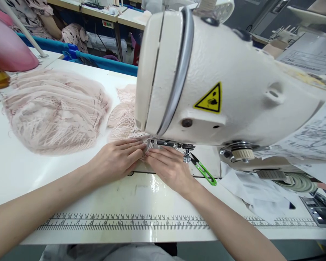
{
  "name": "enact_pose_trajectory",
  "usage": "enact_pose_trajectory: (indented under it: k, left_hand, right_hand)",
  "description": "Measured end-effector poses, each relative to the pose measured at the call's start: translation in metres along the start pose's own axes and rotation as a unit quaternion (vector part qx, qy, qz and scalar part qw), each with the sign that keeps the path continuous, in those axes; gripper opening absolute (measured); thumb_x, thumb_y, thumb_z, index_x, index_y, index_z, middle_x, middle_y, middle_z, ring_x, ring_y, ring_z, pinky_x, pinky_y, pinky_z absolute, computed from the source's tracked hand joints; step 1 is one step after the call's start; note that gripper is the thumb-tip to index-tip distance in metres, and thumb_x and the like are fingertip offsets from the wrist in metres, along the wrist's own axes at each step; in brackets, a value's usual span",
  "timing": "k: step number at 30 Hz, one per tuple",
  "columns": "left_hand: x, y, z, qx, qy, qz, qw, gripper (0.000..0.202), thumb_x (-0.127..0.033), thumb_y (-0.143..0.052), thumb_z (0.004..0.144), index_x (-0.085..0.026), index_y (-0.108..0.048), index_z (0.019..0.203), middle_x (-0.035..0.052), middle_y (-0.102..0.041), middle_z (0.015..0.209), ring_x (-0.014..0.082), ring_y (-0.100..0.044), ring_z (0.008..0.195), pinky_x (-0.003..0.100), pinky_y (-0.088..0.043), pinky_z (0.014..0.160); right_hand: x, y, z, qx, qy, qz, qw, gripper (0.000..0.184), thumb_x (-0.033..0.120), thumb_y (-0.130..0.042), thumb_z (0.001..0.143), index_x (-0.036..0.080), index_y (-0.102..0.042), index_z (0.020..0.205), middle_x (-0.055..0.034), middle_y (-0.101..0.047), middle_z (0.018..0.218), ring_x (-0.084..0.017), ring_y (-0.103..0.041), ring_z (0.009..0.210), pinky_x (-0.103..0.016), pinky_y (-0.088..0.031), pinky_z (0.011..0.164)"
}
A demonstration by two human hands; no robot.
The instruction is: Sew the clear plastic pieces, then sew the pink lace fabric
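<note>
A white sewing machine (228, 72) fills the upper right, its presser foot and needle area low at the centre. Pale pink lace fabric (125, 119) lies beside the machine head and runs under the presser foot. My left hand (119, 156) lies flat on the lace just left of the foot, fingers stretched out. Right of it, my right hand (168, 165) rests with extended fingers at the front of the foot, fingertips on the fabric edge. Little of the lace shows between the fingertips. Green thread snips (203, 169) lie right of my right hand.
A pile of pink lace pieces (57, 112) sits on the left of the white table (97, 199). A printed ruler strip (119, 222) runs along the front edge. Paper scraps (255, 188) and a coiled tape (301, 181) are at right. Another person's sleeve (38, 7) shows at upper left.
</note>
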State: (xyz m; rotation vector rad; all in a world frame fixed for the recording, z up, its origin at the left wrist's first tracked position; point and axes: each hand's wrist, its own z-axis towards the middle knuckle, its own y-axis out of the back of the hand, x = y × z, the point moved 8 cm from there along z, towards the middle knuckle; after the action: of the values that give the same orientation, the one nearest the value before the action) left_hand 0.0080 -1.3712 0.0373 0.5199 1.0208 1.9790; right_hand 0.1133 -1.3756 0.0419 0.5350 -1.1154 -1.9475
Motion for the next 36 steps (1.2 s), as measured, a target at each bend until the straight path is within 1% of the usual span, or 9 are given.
enact_pose_trajectory:
  k: [5,7,13,18,23,27,30,34,36]
  left_hand:
    - [0.001,-0.002,0.000,0.008,0.018,0.000,1.000,0.026,-0.017,-0.041,0.095,-0.012,-0.067,0.096,0.0082,-0.073,0.111,0.0202,-0.069,0.105,0.035,-0.055,0.101]
    - [0.001,-0.002,-0.001,0.011,0.025,0.003,1.000,0.027,-0.017,-0.041,0.095,-0.011,-0.066,0.100,0.0089,-0.072,0.112,0.0208,-0.069,0.104,0.036,-0.055,0.100]
    - [0.001,-0.006,-0.002,0.021,0.032,0.001,0.999,0.027,-0.015,-0.041,0.092,-0.010,-0.066,0.103,0.0116,-0.070,0.116,0.0224,-0.068,0.108,0.039,-0.053,0.103]
    - [-0.001,-0.008,-0.003,0.024,0.028,0.011,0.999,0.033,-0.017,-0.043,0.090,-0.007,-0.064,0.113,0.0134,-0.069,0.119,0.0251,-0.066,0.111,0.041,-0.052,0.104]
    - [-0.002,-0.011,-0.005,0.035,0.031,0.011,0.999,0.037,-0.020,-0.044,0.091,-0.009,-0.062,0.122,0.0138,-0.066,0.125,0.0284,-0.063,0.115,0.046,-0.051,0.103]
    - [-0.002,-0.014,-0.007,0.048,0.033,0.009,0.998,0.042,-0.022,-0.047,0.090,-0.010,-0.059,0.128,0.0141,-0.064,0.127,0.0304,-0.061,0.119,0.047,-0.050,0.104]
    - [-0.003,-0.016,-0.007,0.054,0.034,0.010,0.998,0.042,-0.022,-0.048,0.090,-0.009,-0.060,0.128,0.0154,-0.064,0.127,0.0318,-0.060,0.120,0.049,-0.050,0.104]
    - [-0.002,-0.015,-0.006,0.046,0.046,-0.008,0.998,0.041,-0.022,-0.049,0.090,-0.011,-0.060,0.128,0.0151,-0.065,0.125,0.0319,-0.059,0.121,0.050,-0.049,0.104]
    - [-0.002,-0.015,-0.005,0.044,0.048,-0.011,0.998,0.041,-0.023,-0.049,0.090,-0.011,-0.061,0.127,0.0149,-0.066,0.125,0.0316,-0.059,0.120,0.050,-0.048,0.105]
  right_hand:
    - [-0.001,-0.002,0.001,0.016,-0.005,-0.012,1.000,0.020,0.009,-0.053,0.094,0.022,-0.069,0.092,0.0024,-0.076,0.100,-0.011,-0.068,0.104,-0.025,-0.054,0.086]
    - [-0.002,-0.003,0.001,0.025,-0.009,-0.013,1.000,0.020,0.008,-0.053,0.094,0.020,-0.069,0.093,0.0015,-0.076,0.101,-0.012,-0.068,0.105,-0.025,-0.054,0.084]
    - [-0.009,-0.005,-0.001,0.040,-0.033,0.010,0.999,0.019,0.006,-0.055,0.092,0.020,-0.068,0.095,0.0004,-0.075,0.107,-0.013,-0.066,0.108,-0.025,-0.053,0.089]
    - [-0.016,-0.006,-0.004,0.044,-0.054,0.014,0.997,0.022,0.004,-0.054,0.091,0.019,-0.068,0.100,-0.0004,-0.074,0.110,-0.013,-0.068,0.103,-0.027,-0.053,0.091]
    - [-0.022,-0.008,-0.005,0.054,-0.080,0.024,0.995,0.020,0.008,-0.054,0.092,0.020,-0.069,0.098,-0.0012,-0.073,0.111,-0.014,-0.069,0.098,-0.027,-0.054,0.088]
    - [-0.028,-0.008,-0.006,0.036,-0.098,0.048,0.993,0.018,0.014,-0.054,0.094,0.020,-0.070,0.097,-0.0020,-0.074,0.109,-0.015,-0.069,0.096,-0.027,-0.054,0.085]
    - [-0.031,-0.008,-0.007,0.027,-0.113,0.057,0.992,0.018,0.016,-0.055,0.094,0.022,-0.071,0.099,-0.0024,-0.074,0.109,-0.016,-0.069,0.096,-0.029,-0.054,0.087]
    - [-0.038,-0.009,-0.008,0.036,-0.156,0.071,0.985,0.019,0.016,-0.056,0.094,0.023,-0.073,0.095,-0.0032,-0.074,0.105,-0.016,-0.070,0.091,-0.029,-0.055,0.086]
    - [-0.038,-0.008,-0.007,0.034,-0.160,0.077,0.984,0.018,0.017,-0.056,0.094,0.023,-0.073,0.095,-0.0032,-0.075,0.104,-0.016,-0.070,0.091,-0.030,-0.055,0.085]
